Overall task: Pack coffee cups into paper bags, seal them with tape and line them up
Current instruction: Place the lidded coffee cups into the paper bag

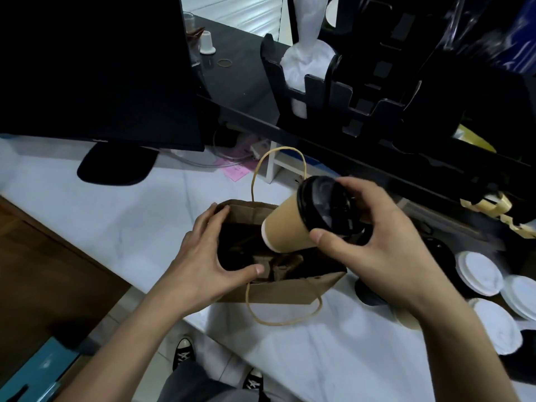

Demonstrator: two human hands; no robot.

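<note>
A brown paper bag (278,294) with twine handles stands open on the white counter, just in front of me. My left hand (208,256) grips the bag's left rim, thumb inside the mouth, holding it open. My right hand (374,242) holds a tan paper coffee cup (285,227) by its black lid (324,204). The cup is tilted, its base pointing down and left over the bag's opening. A brown cardboard insert lies in the dark bottom of the bag.
Several white lids (481,274) and black lids (441,250) lie at the right. Strips of yellowish tape (490,204) hang from a black shelf edge. A black organiser (333,91) with a white bag (304,56) stands behind; a dark monitor (95,71) sits at left.
</note>
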